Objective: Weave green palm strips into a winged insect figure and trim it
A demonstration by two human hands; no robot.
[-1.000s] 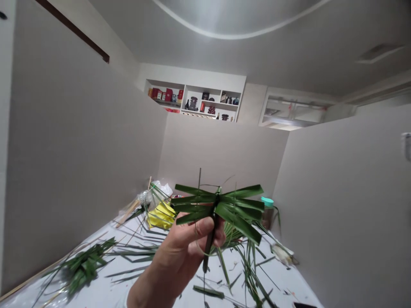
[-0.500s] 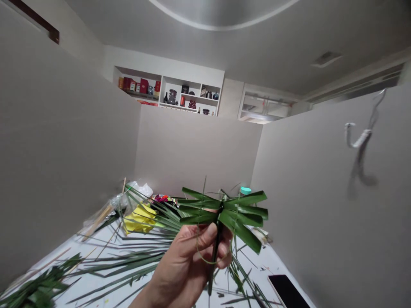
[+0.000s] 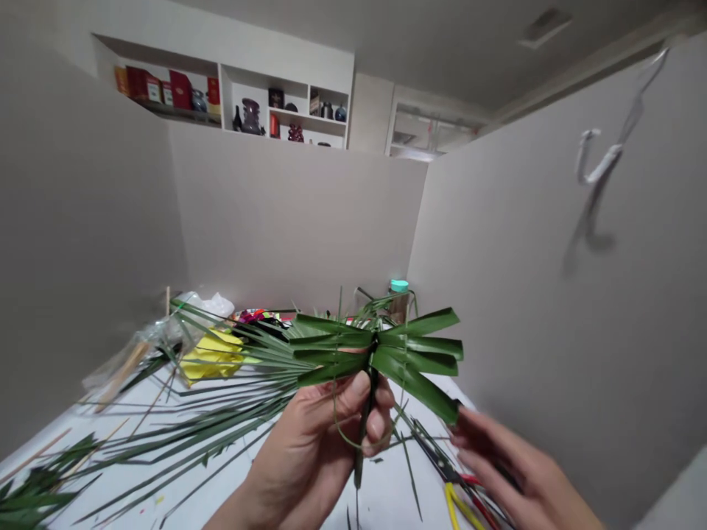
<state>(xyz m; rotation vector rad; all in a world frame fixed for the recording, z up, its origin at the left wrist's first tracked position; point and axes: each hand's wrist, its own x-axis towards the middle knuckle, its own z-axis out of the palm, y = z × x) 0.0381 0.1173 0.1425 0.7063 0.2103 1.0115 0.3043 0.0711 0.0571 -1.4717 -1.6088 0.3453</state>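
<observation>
Low in the centre, my left hand (image 3: 320, 434) is closed around the dark stem of a woven green leaf figure (image 3: 414, 359), thumb toward me. Flat, blunt-cut strips spread to both sides of its middle, and a thin strand loops down over my fingers. At the lower right, my right hand (image 3: 513, 456) has its fingers stretched out, the tips at the end of the lowest right strip. Whether they touch it I cannot tell. Below that hand lie a yellow-handled tool (image 3: 461, 508) and a red-handled one, partly hidden.
Long narrow palm leaves (image 3: 221, 427) spread over the white table (image 3: 309, 508). Yellow crumpled material (image 3: 213, 357) and clear plastic bags (image 3: 127, 364) lie at the back left. A bottle with a turquoise lid (image 3: 398, 285) stands behind. Grey partitions (image 3: 298, 213) enclose the table.
My right hand has come in from the lower right to the leaf figure's edge. The view has tilted down and turned right. My left hand keeps its hold.
</observation>
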